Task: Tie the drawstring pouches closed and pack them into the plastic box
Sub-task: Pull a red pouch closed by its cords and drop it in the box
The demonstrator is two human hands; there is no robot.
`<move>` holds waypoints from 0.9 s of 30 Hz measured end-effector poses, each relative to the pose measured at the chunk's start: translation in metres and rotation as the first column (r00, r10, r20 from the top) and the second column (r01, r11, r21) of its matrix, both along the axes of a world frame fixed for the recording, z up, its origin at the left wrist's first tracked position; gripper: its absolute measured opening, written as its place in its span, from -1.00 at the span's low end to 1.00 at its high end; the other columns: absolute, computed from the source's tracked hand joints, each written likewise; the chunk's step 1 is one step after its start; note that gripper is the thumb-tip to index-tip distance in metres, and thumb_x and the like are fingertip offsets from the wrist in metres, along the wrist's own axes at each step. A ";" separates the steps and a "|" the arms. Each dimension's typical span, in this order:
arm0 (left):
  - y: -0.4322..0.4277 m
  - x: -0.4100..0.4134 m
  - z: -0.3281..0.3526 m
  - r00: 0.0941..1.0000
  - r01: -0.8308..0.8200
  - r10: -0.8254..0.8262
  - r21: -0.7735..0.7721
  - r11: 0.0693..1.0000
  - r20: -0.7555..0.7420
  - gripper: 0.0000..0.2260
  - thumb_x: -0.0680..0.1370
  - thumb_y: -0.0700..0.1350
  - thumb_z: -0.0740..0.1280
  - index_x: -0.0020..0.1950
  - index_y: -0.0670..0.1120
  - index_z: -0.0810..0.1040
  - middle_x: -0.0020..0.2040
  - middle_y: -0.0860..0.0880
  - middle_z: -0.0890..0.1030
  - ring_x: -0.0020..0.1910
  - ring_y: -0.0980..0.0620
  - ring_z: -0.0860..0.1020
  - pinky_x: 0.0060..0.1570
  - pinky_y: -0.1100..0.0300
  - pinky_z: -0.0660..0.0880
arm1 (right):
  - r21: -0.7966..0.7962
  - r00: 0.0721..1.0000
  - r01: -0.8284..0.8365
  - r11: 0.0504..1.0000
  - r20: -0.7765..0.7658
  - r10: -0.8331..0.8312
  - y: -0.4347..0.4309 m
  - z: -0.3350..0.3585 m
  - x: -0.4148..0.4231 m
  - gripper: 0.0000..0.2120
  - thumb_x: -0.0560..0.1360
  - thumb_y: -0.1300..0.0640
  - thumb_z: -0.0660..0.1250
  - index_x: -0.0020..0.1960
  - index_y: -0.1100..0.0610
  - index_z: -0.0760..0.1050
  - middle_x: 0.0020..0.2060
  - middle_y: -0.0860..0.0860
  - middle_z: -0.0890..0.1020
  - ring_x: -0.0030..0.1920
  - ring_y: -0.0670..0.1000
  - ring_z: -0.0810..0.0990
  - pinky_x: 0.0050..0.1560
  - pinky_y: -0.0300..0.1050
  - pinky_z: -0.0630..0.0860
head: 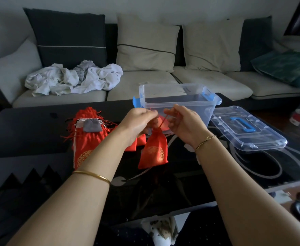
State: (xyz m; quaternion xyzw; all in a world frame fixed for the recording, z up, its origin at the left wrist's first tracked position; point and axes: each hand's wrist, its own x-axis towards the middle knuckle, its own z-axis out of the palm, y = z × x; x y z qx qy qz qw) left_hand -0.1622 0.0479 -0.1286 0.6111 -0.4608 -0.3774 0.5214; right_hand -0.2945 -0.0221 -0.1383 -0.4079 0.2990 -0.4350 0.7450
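A red drawstring pouch (154,150) with a gold emblem hangs above the black table, its neck gathered. My left hand (138,122) and my right hand (182,124) each pinch an end of its red drawstring (162,122), held close together just in front of the clear plastic box (179,102). The box has blue latches, stands open, and something red shows through its wall. To the left lies a pile of red pouches (87,137) with a small grey pouch (92,125) on top.
The box's clear lid (248,128) with a blue handle lies on the table to the right. The black glass table (30,132) ends close to my body. Behind it is a sofa (145,80) with cushions and crumpled white cloth (73,79).
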 end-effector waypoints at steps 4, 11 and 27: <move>0.000 0.000 0.003 0.985 0.057 -0.059 0.018 0.998 0.165 -0.87 0.49 -0.18 0.40 -0.26 -0.07 0.59 -0.33 -0.03 0.59 -0.35 0.11 0.52 -0.39 0.30 0.38 | -0.262 0.987 -0.020 0.965 -0.159 -0.023 0.012 0.013 0.005 -0.74 0.56 0.16 0.23 -0.29 0.19 0.47 -0.37 0.04 0.51 -0.46 -0.06 0.37 -0.46 -0.26 0.30; 0.000 -0.003 0.001 0.996 0.020 -0.022 0.022 1.000 0.086 -0.88 0.54 -0.15 0.35 -0.21 -0.08 0.57 -0.29 -0.04 0.60 -0.33 0.09 0.54 -0.33 0.27 0.43 | -0.189 0.909 -0.112 0.976 -0.417 0.023 0.021 0.014 0.004 -0.60 0.61 -0.06 0.06 -0.19 0.19 0.46 -0.42 0.08 0.53 -0.50 0.01 0.45 -0.40 -0.16 0.37; -0.001 -0.005 -0.001 0.985 -0.167 0.166 0.014 0.986 0.051 -0.89 0.53 -0.21 0.35 -0.19 -0.08 0.54 -0.30 -0.09 0.61 -0.34 0.05 0.57 -0.36 0.25 0.49 | -0.730 0.717 -0.243 0.638 -0.578 -0.388 0.021 0.001 0.001 -0.86 0.36 0.25 0.46 -0.08 0.22 0.60 -0.30 0.02 0.60 -0.36 -0.18 0.48 -0.36 -0.47 0.43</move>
